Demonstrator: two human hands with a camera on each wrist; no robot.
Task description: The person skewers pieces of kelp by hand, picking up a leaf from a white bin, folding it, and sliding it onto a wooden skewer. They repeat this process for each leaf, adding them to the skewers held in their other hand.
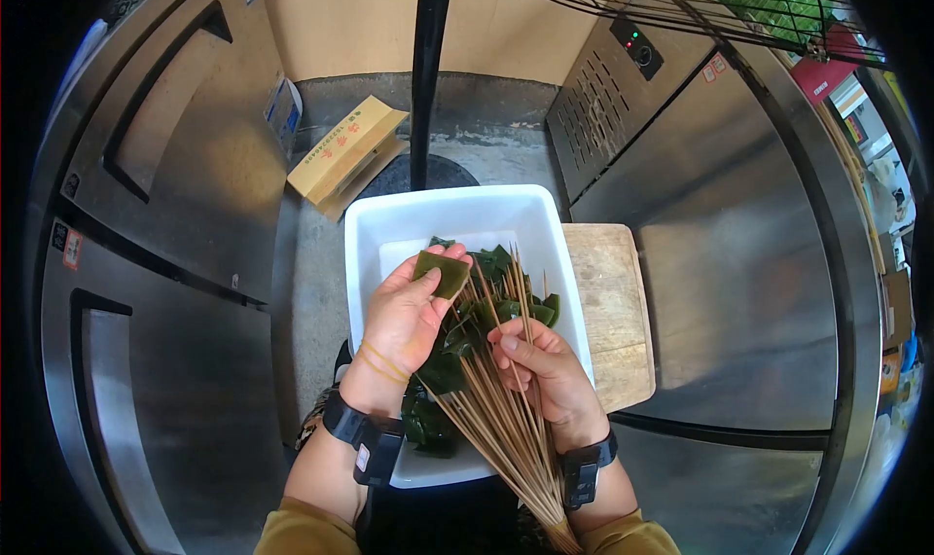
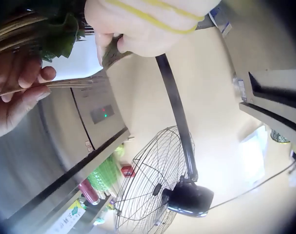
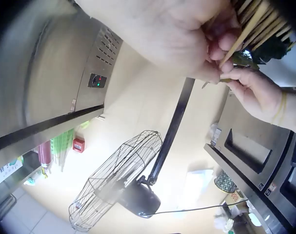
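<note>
A flat square of dark green kelp (image 1: 441, 275) lies across the fingers of my left hand (image 1: 397, 317), with the thumb pressing on its face. My right hand (image 1: 550, 372) pinches a thin wooden skewer (image 1: 494, 307) between thumb and fingers, its tip slanting up toward the kelp square. Below both hands stands a white plastic tub (image 1: 364, 226). A fanned bundle of bamboo skewers (image 1: 501, 433) leans across its front right part, over more dark green kelp pieces (image 1: 428, 421). In the right wrist view, the left hand (image 3: 259, 92) is close to the right fingertips.
A wooden cutting board (image 1: 611, 312) lies to the right of the tub. Behind it are a cardboard box (image 1: 341, 156) and the black pole (image 1: 428, 69) of a wire-caged fan (image 2: 155, 180). Steel cabinets flank both sides, left (image 1: 195, 380) and right (image 1: 730, 263).
</note>
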